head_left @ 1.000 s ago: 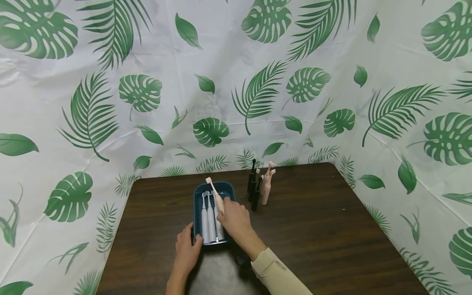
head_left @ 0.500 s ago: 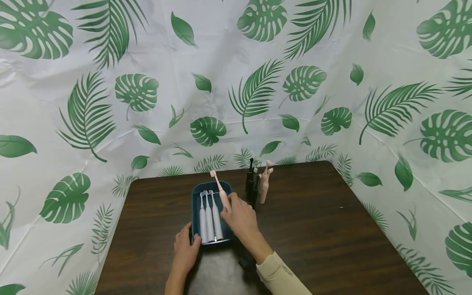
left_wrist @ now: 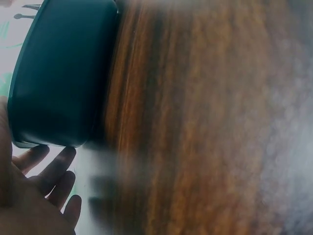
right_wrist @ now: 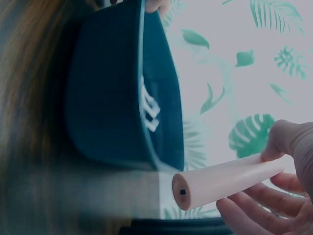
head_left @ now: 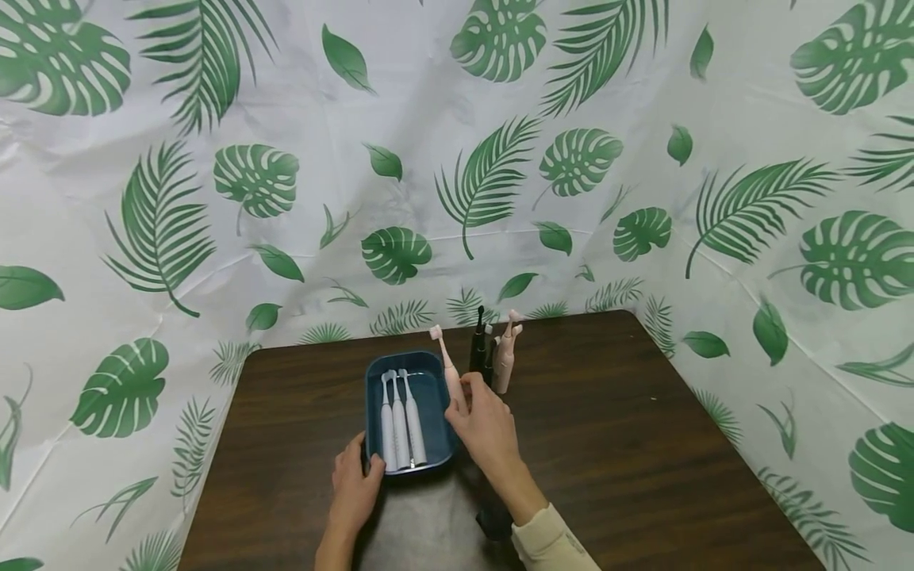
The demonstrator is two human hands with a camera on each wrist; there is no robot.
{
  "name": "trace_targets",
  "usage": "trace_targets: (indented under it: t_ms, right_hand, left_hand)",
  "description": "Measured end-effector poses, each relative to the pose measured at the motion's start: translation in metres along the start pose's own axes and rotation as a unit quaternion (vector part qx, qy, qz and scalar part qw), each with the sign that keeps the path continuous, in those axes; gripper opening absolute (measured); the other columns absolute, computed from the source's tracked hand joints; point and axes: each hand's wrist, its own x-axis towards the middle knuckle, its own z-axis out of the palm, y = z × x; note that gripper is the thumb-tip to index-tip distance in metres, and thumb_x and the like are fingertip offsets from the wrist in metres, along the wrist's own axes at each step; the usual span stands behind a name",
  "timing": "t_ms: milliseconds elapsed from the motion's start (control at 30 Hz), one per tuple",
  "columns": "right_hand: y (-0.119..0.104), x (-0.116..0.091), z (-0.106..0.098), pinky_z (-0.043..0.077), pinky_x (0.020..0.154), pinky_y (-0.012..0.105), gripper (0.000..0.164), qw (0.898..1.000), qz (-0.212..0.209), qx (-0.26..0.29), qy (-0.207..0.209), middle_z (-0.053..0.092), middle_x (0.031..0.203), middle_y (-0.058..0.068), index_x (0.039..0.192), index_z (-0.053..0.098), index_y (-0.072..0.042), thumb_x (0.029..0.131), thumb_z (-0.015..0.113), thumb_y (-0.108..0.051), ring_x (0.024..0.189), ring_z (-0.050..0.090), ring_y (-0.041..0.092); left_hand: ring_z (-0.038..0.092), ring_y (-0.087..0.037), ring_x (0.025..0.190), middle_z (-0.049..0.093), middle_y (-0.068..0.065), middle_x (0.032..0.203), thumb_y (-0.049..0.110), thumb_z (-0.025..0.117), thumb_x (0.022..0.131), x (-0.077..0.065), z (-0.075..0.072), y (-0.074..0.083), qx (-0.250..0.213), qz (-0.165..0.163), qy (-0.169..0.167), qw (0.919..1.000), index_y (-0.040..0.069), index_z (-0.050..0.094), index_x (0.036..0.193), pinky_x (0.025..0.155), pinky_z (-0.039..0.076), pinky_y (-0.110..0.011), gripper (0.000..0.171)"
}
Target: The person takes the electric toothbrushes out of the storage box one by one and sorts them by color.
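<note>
My right hand (head_left: 489,424) holds a pink electric toothbrush (head_left: 450,373) by its handle, brush head up, over the right rim of a dark blue bin (head_left: 434,408). In the right wrist view, thumb and fingers pinch the pink handle (right_wrist: 220,183), its round base facing the camera, apart from the bin wall (right_wrist: 105,93). My left hand (head_left: 355,484) grips the bin's near left corner, thumb over the rim. The left wrist view has its fingers (left_wrist: 56,169) against the bin's outer side (left_wrist: 63,73). Three white electric toothbrushes (head_left: 400,428) lie side by side in the bin's left part.
Black electric toothbrushes (head_left: 477,349) and pink ones (head_left: 504,365) stand upright right of the bin, partly behind my right hand. A brown wood-grain table (head_left: 607,452) lies beneath. Leaf-print sheeting (head_left: 321,198) hangs behind and at the right.
My right hand has moved right with the pink toothbrush, from above the white toothbrushes to the bin's right rim. The third white toothbrush now shows fully. My left hand stays at the bin.
</note>
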Motion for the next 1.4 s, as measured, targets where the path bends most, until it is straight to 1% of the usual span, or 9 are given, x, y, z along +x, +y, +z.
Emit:
trace_targets:
  t_ms: [167, 333, 500, 667, 767, 1000, 1100, 1300, 1400]
  right_hand:
    - [0.023, -0.001, -0.004, 0.058, 0.075, 0.044, 0.039, 0.999, -0.019, 0.023, 0.040, 0.076, 0.104, 0.003, 0.126, 0.059, -0.017, 0.092, 0.079, -0.018, 0.083, 0.072, 0.018]
    - [0.036, 0.000, -0.008, 0.063, 0.078, 0.043, 0.041, 0.996, -0.037, 0.041, 0.069, 0.076, 0.111, 0.006, 0.128, 0.059, -0.014, 0.092, 0.079, -0.014, 0.091, 0.076, 0.020]
    - [0.046, 0.002, -0.009, 0.065, 0.076, 0.037, 0.042, 0.993, -0.022, 0.078, 0.091, 0.076, 0.114, 0.008, 0.127, 0.059, -0.012, 0.090, 0.080, -0.009, 0.097, 0.077, 0.022]
    - [0.056, 0.004, -0.010, 0.065, 0.079, 0.046, 0.040, 0.986, -0.009, 0.122, 0.109, 0.075, 0.114, 0.012, 0.127, 0.059, -0.009, 0.091, 0.077, -0.005, 0.098, 0.077, 0.028]
    - [0.064, 0.006, -0.010, 0.065, 0.081, 0.047, 0.039, 0.983, 0.014, 0.141, 0.115, 0.075, 0.115, 0.012, 0.126, 0.059, -0.009, 0.092, 0.077, -0.005, 0.100, 0.077, 0.028]
    - [0.084, 0.011, -0.010, 0.064, 0.080, 0.039, 0.036, 0.976, 0.052, 0.171, 0.121, 0.072, 0.116, 0.014, 0.126, 0.059, -0.007, 0.094, 0.074, -0.006, 0.104, 0.076, 0.028]
    - [0.091, 0.013, -0.009, 0.063, 0.080, 0.036, 0.035, 0.975, 0.062, 0.173, 0.124, 0.072, 0.115, 0.014, 0.125, 0.058, -0.007, 0.094, 0.073, -0.007, 0.103, 0.075, 0.029]
    - [0.101, 0.019, -0.005, 0.059, 0.079, 0.025, 0.034, 0.974, 0.087, 0.173, 0.118, 0.073, 0.116, 0.012, 0.125, 0.058, -0.009, 0.094, 0.073, -0.010, 0.103, 0.075, 0.026]
    - [0.104, 0.022, -0.002, 0.059, 0.080, 0.025, 0.035, 0.973, 0.091, 0.177, 0.114, 0.073, 0.118, 0.013, 0.126, 0.057, -0.009, 0.094, 0.072, -0.009, 0.104, 0.075, 0.027]
  left_hand:
    - [0.048, -0.047, 0.136, 0.061, -0.029, 0.147, 0.018, 0.061, 0.097, 0.000, 0.002, -0.004, -0.002, 0.009, 0.014, 0.9999, -0.003, 0.056, 0.148, 0.108, 0.035, -0.067, 0.055]
    - [0.046, -0.046, 0.139, 0.058, -0.028, 0.150, 0.017, 0.060, 0.099, 0.002, 0.001, -0.005, -0.007, -0.001, 0.005, 1.0000, -0.002, 0.053, 0.151, 0.111, 0.033, -0.067, 0.056]
    - [0.044, -0.045, 0.141, 0.057, -0.028, 0.153, 0.019, 0.059, 0.101, 0.003, 0.000, -0.005, -0.003, -0.007, -0.009, 0.9999, -0.001, 0.051, 0.153, 0.113, 0.032, -0.066, 0.056]
    - [0.044, -0.044, 0.141, 0.056, -0.028, 0.153, 0.019, 0.059, 0.101, 0.004, -0.001, -0.005, -0.006, -0.010, -0.012, 0.9999, -0.001, 0.051, 0.153, 0.114, 0.033, -0.066, 0.056]
    - [0.044, -0.044, 0.141, 0.056, -0.028, 0.153, 0.019, 0.059, 0.101, 0.004, 0.000, -0.006, -0.004, -0.008, -0.011, 0.9999, -0.001, 0.051, 0.153, 0.114, 0.034, -0.066, 0.056]
    - [0.044, -0.045, 0.143, 0.057, -0.028, 0.152, 0.018, 0.059, 0.101, 0.003, -0.002, -0.006, -0.006, -0.008, -0.014, 0.9999, -0.002, 0.051, 0.153, 0.114, 0.033, -0.067, 0.056]
    - [0.044, -0.045, 0.143, 0.058, -0.027, 0.152, 0.017, 0.058, 0.101, 0.003, -0.003, -0.004, -0.004, -0.009, -0.014, 0.9998, -0.002, 0.051, 0.153, 0.114, 0.033, -0.068, 0.056]
    - [0.043, -0.045, 0.145, 0.056, -0.026, 0.154, 0.018, 0.058, 0.102, 0.003, -0.004, -0.003, 0.000, -0.012, -0.019, 0.9997, -0.001, 0.050, 0.155, 0.114, 0.032, -0.068, 0.057]
    - [0.042, -0.045, 0.146, 0.055, -0.026, 0.155, 0.019, 0.058, 0.102, 0.003, -0.004, -0.001, -0.001, -0.013, -0.021, 0.9997, -0.001, 0.049, 0.155, 0.114, 0.032, -0.069, 0.057]
